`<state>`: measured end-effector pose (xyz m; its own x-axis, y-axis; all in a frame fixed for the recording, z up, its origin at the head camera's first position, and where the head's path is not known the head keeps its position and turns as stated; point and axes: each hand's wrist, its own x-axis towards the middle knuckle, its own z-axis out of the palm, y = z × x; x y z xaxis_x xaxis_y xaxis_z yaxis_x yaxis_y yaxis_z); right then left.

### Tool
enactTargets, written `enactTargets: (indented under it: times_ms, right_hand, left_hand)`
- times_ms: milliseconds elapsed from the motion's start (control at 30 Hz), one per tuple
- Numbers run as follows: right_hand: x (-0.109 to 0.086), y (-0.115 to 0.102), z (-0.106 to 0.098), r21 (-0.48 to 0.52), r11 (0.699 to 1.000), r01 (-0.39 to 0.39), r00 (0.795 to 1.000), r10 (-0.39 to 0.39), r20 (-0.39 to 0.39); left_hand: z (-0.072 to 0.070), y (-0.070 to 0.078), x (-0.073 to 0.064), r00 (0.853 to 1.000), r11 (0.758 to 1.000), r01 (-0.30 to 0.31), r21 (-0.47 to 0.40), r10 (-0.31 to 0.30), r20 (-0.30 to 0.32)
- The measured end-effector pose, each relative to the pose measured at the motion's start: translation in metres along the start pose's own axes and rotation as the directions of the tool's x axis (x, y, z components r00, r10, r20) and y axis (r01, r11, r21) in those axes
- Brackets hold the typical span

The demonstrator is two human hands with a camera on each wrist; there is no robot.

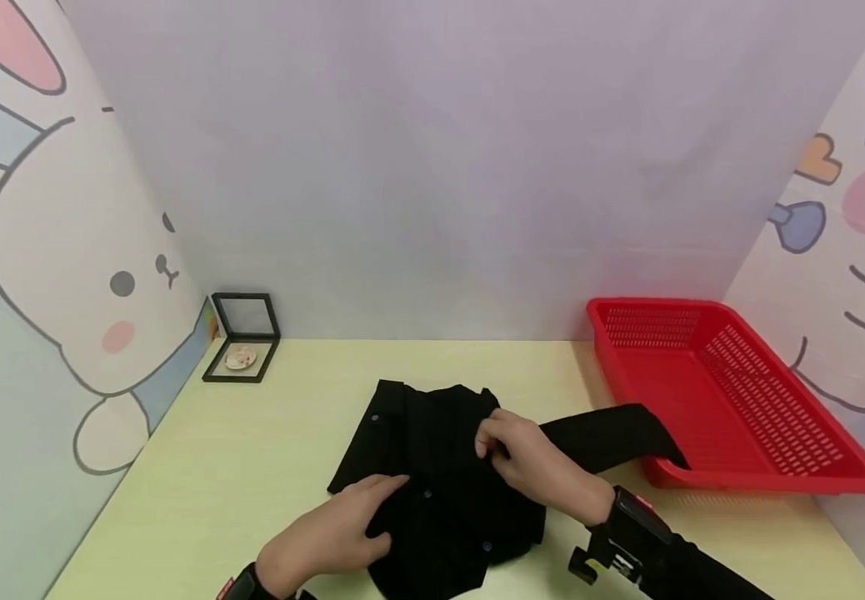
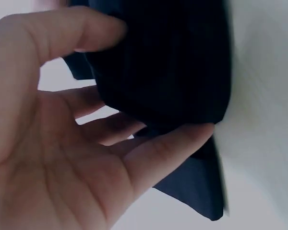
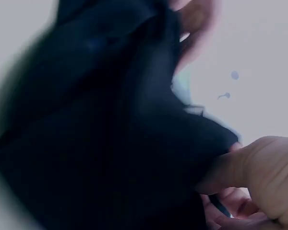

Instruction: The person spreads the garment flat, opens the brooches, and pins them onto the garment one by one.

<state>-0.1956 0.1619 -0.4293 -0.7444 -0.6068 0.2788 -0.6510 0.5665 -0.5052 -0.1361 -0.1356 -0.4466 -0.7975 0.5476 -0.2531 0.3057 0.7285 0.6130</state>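
Observation:
A black button-up shirt [image 1: 440, 467] lies bunched on the table, small buttons showing along its front. One sleeve [image 1: 605, 437] stretches to the right, its end over the rim of the red basket [image 1: 672, 477]. My right hand [image 1: 526, 458] pinches the shirt near its upper right side; in the right wrist view the thumb [image 3: 225, 172] presses on the dark cloth with fingers curled behind it. At the shirt's lower left edge, my left hand [image 1: 338, 525] rests with thumb and fingers spread apart. In the left wrist view its extended fingers [image 2: 168, 153] touch the cloth.
The red plastic basket stands at the right of the pale yellow table [image 1: 177, 475]. A small black-framed display case [image 1: 241, 337] with a round pale item inside sits at the back left. Cartoon-printed walls [image 1: 42, 250] and a plain back sheet [image 1: 432, 167] enclose the table.

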Motion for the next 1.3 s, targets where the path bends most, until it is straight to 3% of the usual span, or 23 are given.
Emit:
enactTargets:
  times_ms: [133, 233, 333, 433, 567, 767, 867, 1033, 1167, 1233, 1300]
  right_hand:
    - [0.011, -0.019, -0.001, 0.064, 0.996, 0.064, 0.997, -0.062, -0.044]
    - [0.017, -0.033, 0.003, 0.087, 0.988, 0.132, 0.991, -0.130, -0.019]
    - [0.019, -0.043, 0.010, 0.125, 0.978, 0.166, 0.984, -0.172, 0.041]
    - [0.017, -0.047, 0.014, 0.148, 0.977, 0.151, 0.980, -0.169, 0.110]
    - [0.008, -0.041, 0.013, 0.101, 0.993, 0.058, 0.971, -0.079, 0.224]
    - [-0.013, -0.012, 0.007, -0.048, 0.988, -0.148, 0.914, 0.155, 0.375]
    - [-0.023, 0.001, 0.006, -0.109, 0.976, -0.188, 0.904, 0.216, 0.370]
    - [-0.031, 0.014, -0.001, -0.185, 0.950, -0.250, 0.905, 0.297, 0.304]
    - [-0.037, 0.020, -0.007, -0.198, 0.911, -0.362, 0.871, 0.406, 0.277]
    - [-0.040, 0.023, -0.011, -0.182, 0.897, -0.404, 0.847, 0.442, 0.296]
    - [-0.044, 0.026, -0.016, -0.148, 0.887, -0.437, 0.822, 0.461, 0.335]
  left_hand:
    - [0.002, 0.006, 0.005, 0.998, 0.997, -0.058, -0.053, 0.058, -0.006]
    - [0.006, 0.011, 0.008, 0.996, 0.995, -0.092, -0.041, 0.091, -0.023]
    - [0.011, 0.017, 0.013, 0.992, 0.994, -0.105, 0.027, 0.106, -0.074]
    - [0.017, 0.021, 0.017, 0.985, 0.986, -0.094, 0.138, 0.113, -0.132]
    - [0.019, 0.019, 0.016, 0.977, 0.968, -0.070, 0.240, 0.115, -0.179]
    - [0.012, 0.004, 0.010, 0.963, 0.979, -0.072, 0.189, 0.117, -0.241]
    - [0.004, -0.005, 0.007, 0.956, 0.982, -0.049, 0.185, 0.100, -0.275]
    - [-0.010, -0.020, 0.001, 0.935, 0.978, 0.101, 0.183, -0.031, -0.352]
    - [-0.023, -0.030, -0.008, 0.910, 0.962, 0.220, 0.163, -0.142, -0.390]
    - [-0.028, -0.031, -0.013, 0.901, 0.959, 0.231, 0.164, -0.147, -0.409]
    - [-0.032, -0.028, -0.015, 0.897, 0.965, 0.203, 0.163, -0.117, -0.427]
